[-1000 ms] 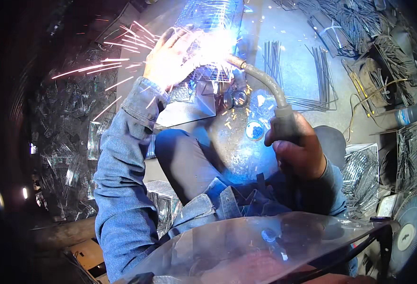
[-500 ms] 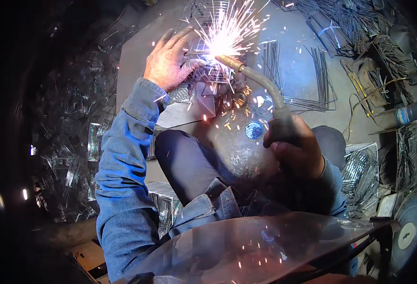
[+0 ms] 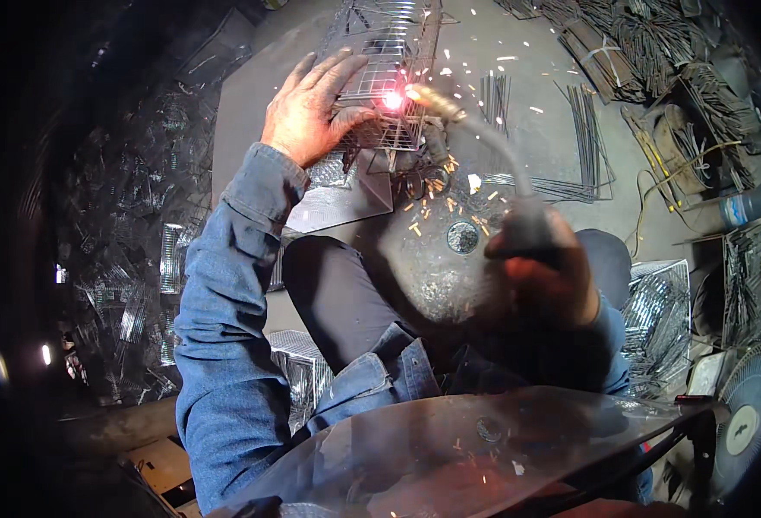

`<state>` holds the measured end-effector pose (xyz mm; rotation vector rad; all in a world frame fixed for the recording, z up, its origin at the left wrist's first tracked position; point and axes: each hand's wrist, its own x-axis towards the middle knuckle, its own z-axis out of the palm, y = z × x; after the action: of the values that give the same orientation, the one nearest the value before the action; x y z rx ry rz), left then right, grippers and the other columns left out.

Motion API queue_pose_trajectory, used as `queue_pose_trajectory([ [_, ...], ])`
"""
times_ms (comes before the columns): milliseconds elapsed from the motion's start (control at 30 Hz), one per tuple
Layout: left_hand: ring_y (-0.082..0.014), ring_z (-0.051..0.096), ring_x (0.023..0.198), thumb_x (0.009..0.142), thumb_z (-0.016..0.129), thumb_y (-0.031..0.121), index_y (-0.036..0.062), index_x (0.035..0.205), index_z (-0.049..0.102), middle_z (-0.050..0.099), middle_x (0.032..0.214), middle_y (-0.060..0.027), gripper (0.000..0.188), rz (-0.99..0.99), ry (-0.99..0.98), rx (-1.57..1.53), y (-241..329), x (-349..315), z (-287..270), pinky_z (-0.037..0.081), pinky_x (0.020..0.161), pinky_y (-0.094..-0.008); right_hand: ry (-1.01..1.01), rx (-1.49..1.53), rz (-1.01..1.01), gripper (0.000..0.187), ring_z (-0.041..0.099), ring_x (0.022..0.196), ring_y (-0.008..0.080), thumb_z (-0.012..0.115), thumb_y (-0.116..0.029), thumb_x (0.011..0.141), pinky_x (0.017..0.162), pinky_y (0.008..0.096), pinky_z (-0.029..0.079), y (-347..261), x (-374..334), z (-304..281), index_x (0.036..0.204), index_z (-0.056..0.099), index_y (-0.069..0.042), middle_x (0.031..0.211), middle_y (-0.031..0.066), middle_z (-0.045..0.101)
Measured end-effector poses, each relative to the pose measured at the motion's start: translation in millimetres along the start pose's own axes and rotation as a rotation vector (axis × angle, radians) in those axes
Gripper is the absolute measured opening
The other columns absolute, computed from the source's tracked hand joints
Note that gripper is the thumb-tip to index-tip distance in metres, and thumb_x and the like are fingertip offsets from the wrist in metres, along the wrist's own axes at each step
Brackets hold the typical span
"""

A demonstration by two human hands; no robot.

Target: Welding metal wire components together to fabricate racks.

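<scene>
A wire cage (image 3: 380, 79) of thin metal rods stands on the work surface at the top middle. My left hand (image 3: 307, 112) lies against its left side, fingers stretched out and thumb reaching toward the near end. One spot on the cage's wires glows pink-white just right of that thumb. My right hand (image 3: 562, 281), blurred, is wrapped round the dark handle of a welding torch (image 3: 484, 138). The torch's curved neck runs up and left, its brass-coloured nozzle a little right of the glowing spot. Small sparks hang in the air around it.
Small orange-lit stubs (image 3: 432, 194) and a round tin (image 3: 462, 237) lie between my knees. Bent rods (image 3: 583, 142) lie right of the cage, bundled rods (image 3: 648, 43) beyond. Wire pieces (image 3: 130, 250) heap at left. A fan (image 3: 747, 423) and tinted visor (image 3: 467, 449) are nearest.
The bright arc and its spray of sparks have died down to a glowing spot. My right hand has drawn the torch slightly right, away from the cage. The left hand has stayed in place.
</scene>
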<state>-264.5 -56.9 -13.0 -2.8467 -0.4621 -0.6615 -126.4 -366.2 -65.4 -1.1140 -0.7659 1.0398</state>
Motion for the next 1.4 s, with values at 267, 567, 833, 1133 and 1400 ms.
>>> queue_pose_trajectory([
  [267,-0.0316,0.045,0.118,0.074,0.053,0.067,0.0142,0.124,0.053,0.051,0.128,-0.0057,0.072,0.051,-0.356,0.263,87,93,-23,0.038,0.093,-0.0485,0.135,0.372,-0.114,0.023,0.046,0.053,0.007,0.052,-0.008,0.08,0.041,0.0204,0.038,-88,58,-72,0.1,0.048,0.001,0.08,0.0074,0.054],
  [567,-0.0359,0.051,0.108,0.057,0.082,0.033,0.0231,0.14,0.03,0.049,0.116,-0.0178,0.098,0.338,-0.534,-0.015,42,186,12,0.044,0.09,-0.0418,0.316,0.254,-0.04,0.026,0.048,0.05,0.0103,0.053,-0.005,0.075,0.039,0.0249,0.042,-24,69,-60,0.099,0.046,-0.002,0.085,0.0093,0.056],
  [833,-0.032,0.054,0.108,0.058,0.082,0.04,0.0361,0.138,0.029,0.05,0.12,-0.0139,0.096,0.148,-0.585,0.231,74,219,25,0.046,0.087,-0.041,0.422,-0.017,-0.01,0.031,0.05,0.06,0.0094,0.053,-0.005,0.077,0.05,0.0247,0.043,-25,79,-47,0.106,0.045,-0.004,0.085,0.0051,0.057],
  [1133,-0.0302,0.06,0.099,0.059,0.081,0.037,0.0266,0.135,0.039,0.062,0.102,-0.0123,0.088,0.193,-0.526,0.172,65,226,31,0.047,0.086,-0.0395,0.527,-0.383,-0.296,0.02,0.054,0.065,0.0143,0.054,-0.002,0.073,0.062,0.0275,0.046,-15,83,-42,0.093,0.052,0.0,0.078,0.0082,0.059],
  [1400,-0.0322,0.059,0.097,0.063,0.076,0.038,0.0189,0.118,0.056,0.062,0.102,-0.0132,0.062,0.265,-0.527,0.063,41,238,55,0.046,0.082,-0.0425,0.516,-0.391,-0.229,0.026,0.053,0.074,0.0113,0.054,-0.003,0.076,0.066,0.024,0.043,-14,79,-43,0.102,0.051,-0.003,0.084,0.0033,0.057],
])
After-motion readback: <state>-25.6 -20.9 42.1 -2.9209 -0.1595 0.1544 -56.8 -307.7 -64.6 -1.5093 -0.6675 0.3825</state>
